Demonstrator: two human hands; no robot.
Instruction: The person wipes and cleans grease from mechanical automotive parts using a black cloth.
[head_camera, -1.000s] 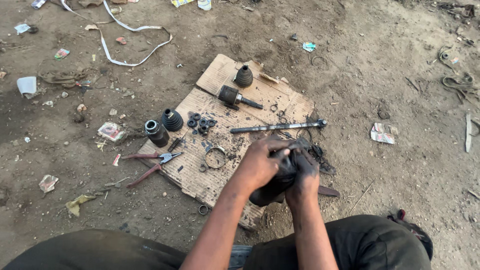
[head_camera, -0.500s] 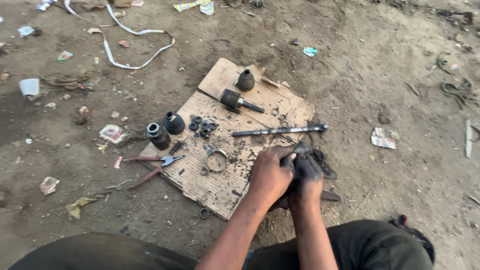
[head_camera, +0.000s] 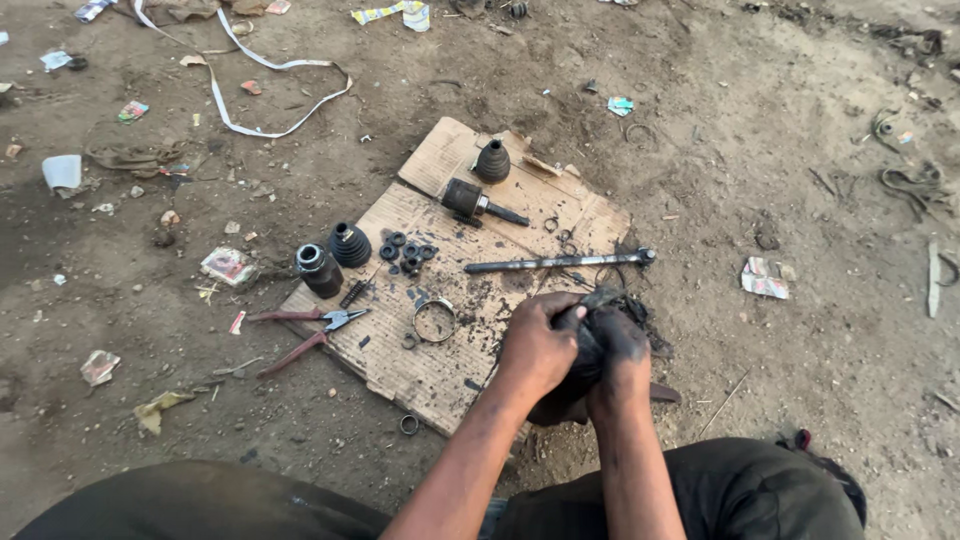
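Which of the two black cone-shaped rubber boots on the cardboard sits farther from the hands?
The boot near the cardboard's far corner; the other boot stands beside a metal cup.

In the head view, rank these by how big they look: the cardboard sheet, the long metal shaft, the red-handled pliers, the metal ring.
1. cardboard sheet
2. long metal shaft
3. red-handled pliers
4. metal ring

A grease-stained cardboard sheet (head_camera: 440, 360) on bare dirt carries a steel shaft (head_camera: 555, 263), two rubber boots (head_camera: 350, 245), a metal ring (head_camera: 434, 320) and red-handled pliers (head_camera: 305, 330); a white strap (head_camera: 265, 65) lies well apart.
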